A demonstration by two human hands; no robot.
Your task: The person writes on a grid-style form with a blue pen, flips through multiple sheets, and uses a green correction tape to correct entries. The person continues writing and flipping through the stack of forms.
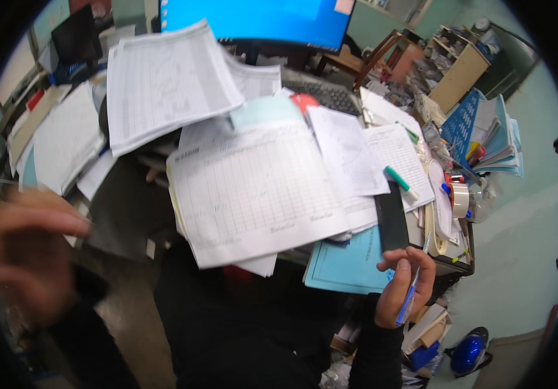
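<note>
Pinches a slim blue pen (406, 306) in the right hand (406, 285), fingers curled about the barrel, to the right of and below the lower right corner of the ruled form (259, 194); holds the left hand (32, 253) well to the left of the form, far apart from the other, too blurred to tell whether gripping anything; has the ruled form lying over other papers, untouched by either hand.

Could send the ruled form sliding off by leaning in and catching its lower edge; could scatter the printed stack (172, 84), beyond the form's upper left, by bumping its loose sheets; could set the green-and-white marker (396, 177), right of the form on uneven paper, rolling with one nudge; could leave a stray stroke on the cyan folder (347, 262), partly beneath the form's lower right, by letting the pen slip; could shift the flat black object (392, 217), also right of the form, by reaching forward carelessly.
</note>
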